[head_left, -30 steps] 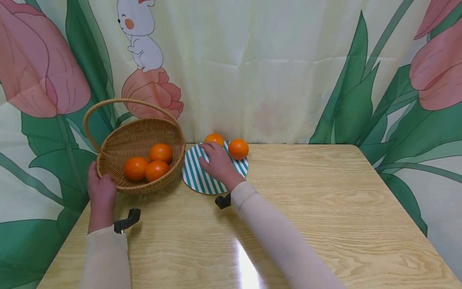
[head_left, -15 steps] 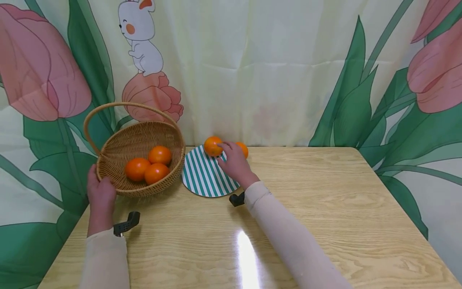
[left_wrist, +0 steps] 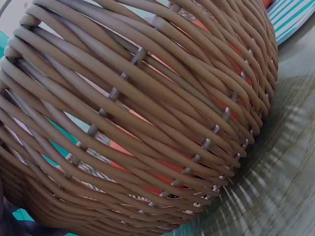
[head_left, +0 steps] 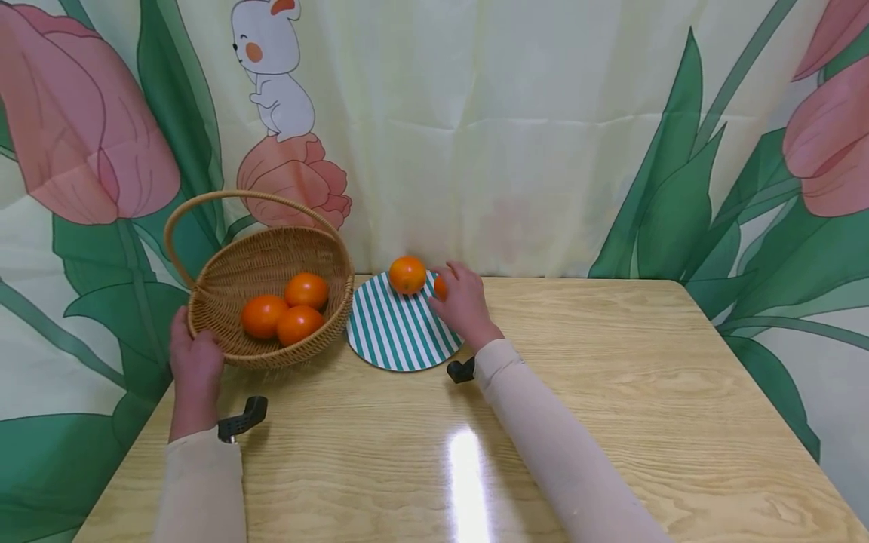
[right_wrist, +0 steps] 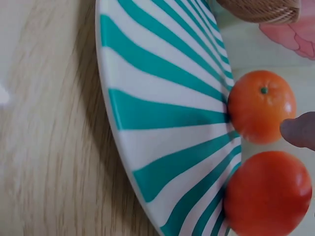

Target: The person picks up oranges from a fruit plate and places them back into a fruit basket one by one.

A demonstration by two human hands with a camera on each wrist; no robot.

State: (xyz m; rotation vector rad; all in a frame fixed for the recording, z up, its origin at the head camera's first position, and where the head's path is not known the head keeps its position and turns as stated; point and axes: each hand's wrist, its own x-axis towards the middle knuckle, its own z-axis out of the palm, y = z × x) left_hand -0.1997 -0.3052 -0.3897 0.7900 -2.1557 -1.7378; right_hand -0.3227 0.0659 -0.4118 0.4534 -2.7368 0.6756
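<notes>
At the left of the table, my left hand (head_left: 195, 369) grips the rim of a tilted wicker basket (head_left: 271, 249) with an arched handle. Three oranges (head_left: 300, 324) lie in the basket; the left wrist view shows orange patches through its weave (left_wrist: 128, 98). Right of it, a round plate (head_left: 397, 339) with green and white stripes bears one orange (head_left: 407, 275) at its back edge. My right hand (head_left: 465, 305) is over a second orange (right_wrist: 268, 194) on the plate, mostly hiding it in the head view. A fingertip (right_wrist: 300, 130) shows beside the stemmed orange (right_wrist: 261, 105).
The light wooden table (head_left: 645, 392) extends to the right and front. Behind it hangs a curtain (head_left: 529, 151) printed with tulips and a white rabbit. Small black wrist mounts (head_left: 244, 418) stick out near both sleeves.
My right hand has moved right, from over the left orange on the plate to over the right one. That left orange is now uncovered. The left hand keeps its hold on the basket.
</notes>
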